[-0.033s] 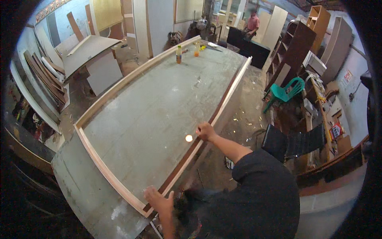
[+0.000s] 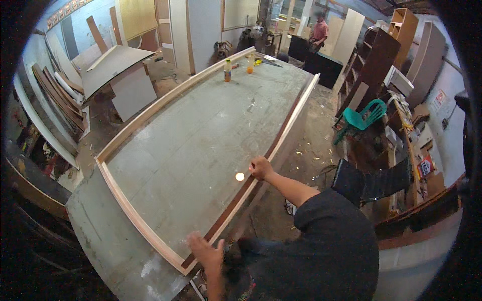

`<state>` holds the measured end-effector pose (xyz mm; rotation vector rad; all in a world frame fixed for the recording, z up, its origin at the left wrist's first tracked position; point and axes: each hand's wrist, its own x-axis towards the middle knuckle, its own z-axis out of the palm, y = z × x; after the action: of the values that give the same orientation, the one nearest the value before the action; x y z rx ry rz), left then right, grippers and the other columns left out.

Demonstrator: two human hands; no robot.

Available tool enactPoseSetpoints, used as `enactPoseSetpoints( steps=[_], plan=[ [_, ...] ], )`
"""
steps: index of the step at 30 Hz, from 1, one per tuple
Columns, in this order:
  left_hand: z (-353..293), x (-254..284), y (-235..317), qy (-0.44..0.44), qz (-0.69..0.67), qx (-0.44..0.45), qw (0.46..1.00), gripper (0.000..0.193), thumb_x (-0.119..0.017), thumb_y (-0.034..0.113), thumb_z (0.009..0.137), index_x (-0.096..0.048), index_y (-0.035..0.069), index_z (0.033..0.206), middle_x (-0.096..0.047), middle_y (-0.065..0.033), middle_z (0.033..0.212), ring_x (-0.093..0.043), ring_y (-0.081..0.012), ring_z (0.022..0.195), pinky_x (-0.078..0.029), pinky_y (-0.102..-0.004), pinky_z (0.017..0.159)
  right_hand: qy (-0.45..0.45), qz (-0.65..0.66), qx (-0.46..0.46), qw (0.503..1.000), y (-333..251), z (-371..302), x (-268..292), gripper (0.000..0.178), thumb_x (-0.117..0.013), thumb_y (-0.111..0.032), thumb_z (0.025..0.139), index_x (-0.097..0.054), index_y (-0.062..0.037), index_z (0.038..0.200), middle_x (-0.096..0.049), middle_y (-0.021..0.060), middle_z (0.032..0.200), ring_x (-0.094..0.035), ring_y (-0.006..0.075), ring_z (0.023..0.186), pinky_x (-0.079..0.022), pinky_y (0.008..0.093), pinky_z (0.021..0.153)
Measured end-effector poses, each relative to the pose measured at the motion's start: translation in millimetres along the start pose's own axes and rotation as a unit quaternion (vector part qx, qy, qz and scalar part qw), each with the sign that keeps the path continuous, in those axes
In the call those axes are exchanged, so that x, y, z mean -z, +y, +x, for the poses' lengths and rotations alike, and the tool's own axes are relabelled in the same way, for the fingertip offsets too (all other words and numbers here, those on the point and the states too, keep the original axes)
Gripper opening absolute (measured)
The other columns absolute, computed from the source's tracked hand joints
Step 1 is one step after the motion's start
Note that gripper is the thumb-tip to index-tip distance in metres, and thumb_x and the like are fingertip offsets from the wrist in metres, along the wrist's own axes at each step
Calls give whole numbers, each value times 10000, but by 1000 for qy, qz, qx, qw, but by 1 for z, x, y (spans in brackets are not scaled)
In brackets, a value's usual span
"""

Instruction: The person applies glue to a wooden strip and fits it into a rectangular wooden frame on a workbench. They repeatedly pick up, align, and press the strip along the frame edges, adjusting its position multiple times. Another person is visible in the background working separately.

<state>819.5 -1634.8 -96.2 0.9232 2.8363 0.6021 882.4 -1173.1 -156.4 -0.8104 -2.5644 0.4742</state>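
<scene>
Long pale wooden strips lie along the edges of a large grey-green table (image 2: 175,150). The near right strip (image 2: 226,220) has a dark brown inner face and meets the near left strip (image 2: 128,208) at the closest corner. Midway along the near right strip, my right hand (image 2: 260,168) is closed over it, knuckles up; the undersides of its fingers are hidden. Close to that corner, my left hand (image 2: 205,251) is spread over the same strip, fingers stretched and slightly blurred. Beside my right hand, a bright round spot (image 2: 240,176) shows on the tabletop.
Toward the table's far end stand two bottles with orange contents, the nearer one (image 2: 227,70) upright. A green plastic chair (image 2: 364,116) and a black chair (image 2: 371,180) are to the right. A person in a pink shirt (image 2: 319,32) stands far back.
My left hand has shifted slightly to the right at the strip's near end. My right hand stays at the same place on the strip.
</scene>
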Motion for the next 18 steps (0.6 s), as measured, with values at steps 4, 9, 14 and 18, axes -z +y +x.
enactPoseSetpoints(
  steps=[4, 9, 14, 18],
  plan=[
    [10, -34, 80, 26, -79, -178, 981, 1039, -831, 473, 761, -331, -25, 1524, -337, -265, 1583, -265, -453, 1505, -208, -586, 1234, 34, 67, -18, 997, -6, -4, 4, 206, -646, -229, 841, -636, -40, 759, -646, 217, 781, -638, 436, 853, -506, 535, 989],
    [64, -84, 182, 33, -167, -235, 957, 997, -790, 345, 775, -278, -36, 1541, -315, -276, 1583, -270, -461, 1495, -215, -579, 1231, 209, 81, 91, 970, 15, -7, -13, 225, -683, -217, 771, -598, -87, 609, -583, 139, 600, -613, 355, 602, -533, 472, 689],
    [154, -142, 234, 59, -51, -238, 968, 822, -787, 217, 724, -453, 3, 1443, -448, -243, 1501, -423, -419, 1407, -351, -496, 1172, 33, 150, 72, 985, 34, -4, -28, 232, -753, -327, 764, -640, -131, 713, -616, 102, 736, -635, 324, 757, -509, 443, 735],
    [156, -165, 244, -10, -62, -147, 987, 728, -916, 427, 672, -630, 101, 1256, -649, -128, 1162, -627, -323, 1134, -557, -468, 889, 11, 189, 168, 967, 47, -5, 7, 207, -748, -227, 778, -639, -71, 859, -637, 144, 915, -637, 347, 897, -516, 432, 773]
  ],
)
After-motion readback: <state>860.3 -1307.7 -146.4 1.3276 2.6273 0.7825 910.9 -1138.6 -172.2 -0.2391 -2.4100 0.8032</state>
